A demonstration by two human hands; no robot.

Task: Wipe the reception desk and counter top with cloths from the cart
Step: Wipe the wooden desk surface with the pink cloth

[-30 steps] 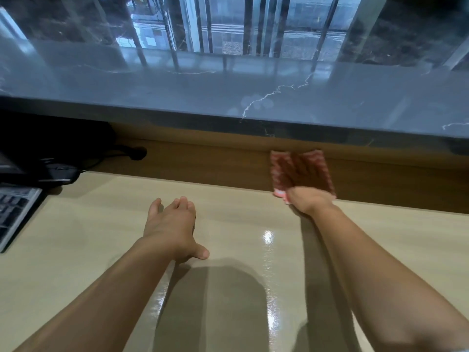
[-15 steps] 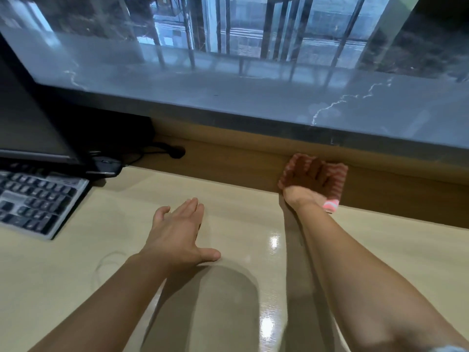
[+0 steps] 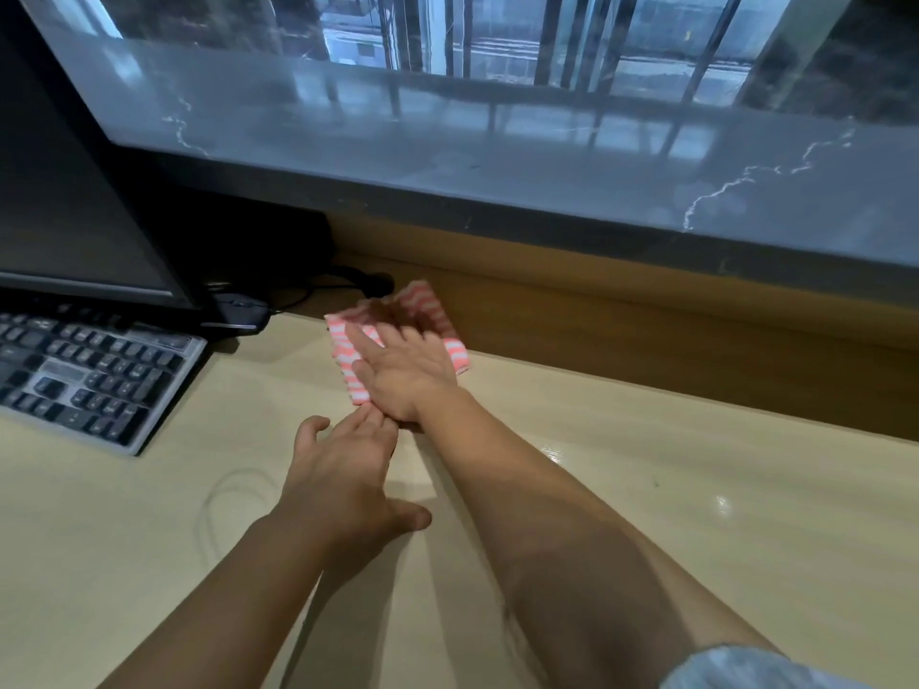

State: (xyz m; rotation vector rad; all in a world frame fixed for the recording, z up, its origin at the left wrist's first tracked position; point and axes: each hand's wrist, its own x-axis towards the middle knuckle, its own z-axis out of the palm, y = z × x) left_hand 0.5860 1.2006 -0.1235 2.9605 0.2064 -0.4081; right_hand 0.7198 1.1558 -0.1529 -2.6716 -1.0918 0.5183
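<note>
While R hand (image 3: 403, 375) presses the pink striped cloth (image 3: 344, 343) flat on the desk (image 3: 696, 489), fingers straight, not gripping, the cloth sits at the desk's rear edge, near the mouse (image 3: 238, 313) and keyboard (image 3: 89, 380). L hand (image 3: 343, 479) lies flat on desk, relaxed, holding nothing, fingertips by R wrist. Est: desk wipe approx mid-way; glossy patch at right prob done, area round keyboard prob left. Counter top (image 3: 547, 156): can't tell if wiped.
</note>
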